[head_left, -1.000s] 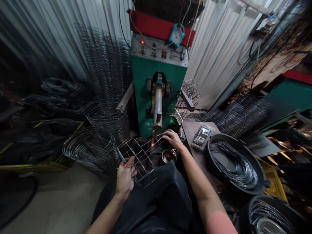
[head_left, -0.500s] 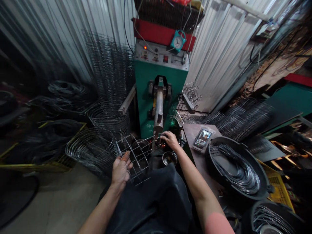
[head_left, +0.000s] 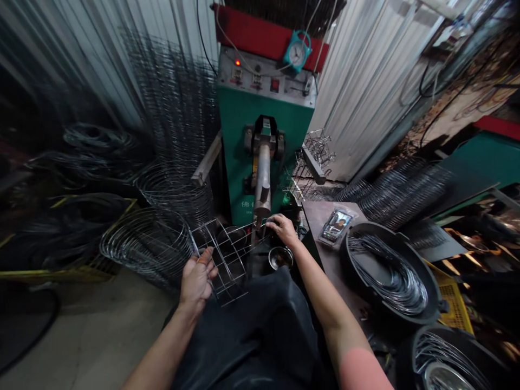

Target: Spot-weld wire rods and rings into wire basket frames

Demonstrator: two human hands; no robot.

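Note:
A small wire grid rack [head_left: 230, 264] hangs in front of the green spot-welding machine [head_left: 266, 103], its right part reaching between the electrode tips. My left hand [head_left: 197, 276] is closed around the rack's left side, thumb on top. Just right of the upper electrode arm [head_left: 263, 176], my right hand [head_left: 282, 228] pinches a thin wire at the rack's far right end; its fingertips are partly in shadow. Beneath the right hand sits a round metal bowl [head_left: 280, 258], whose contents I cannot make out.
Stacked wire rings [head_left: 146, 244] stand at the left, beside a yellow crate [head_left: 101, 269]. On the right table [head_left: 320, 208] lie a phone in a clear bag [head_left: 336, 226] and a black basin [head_left: 410, 319] of bent wires. Finished-looking wire racks [head_left: 319, 149] hang behind.
The view has tilted down and shifted slightly, so the machine sits higher. Both hands keep their grip, and the rack stays at the electrodes with little visible movement.

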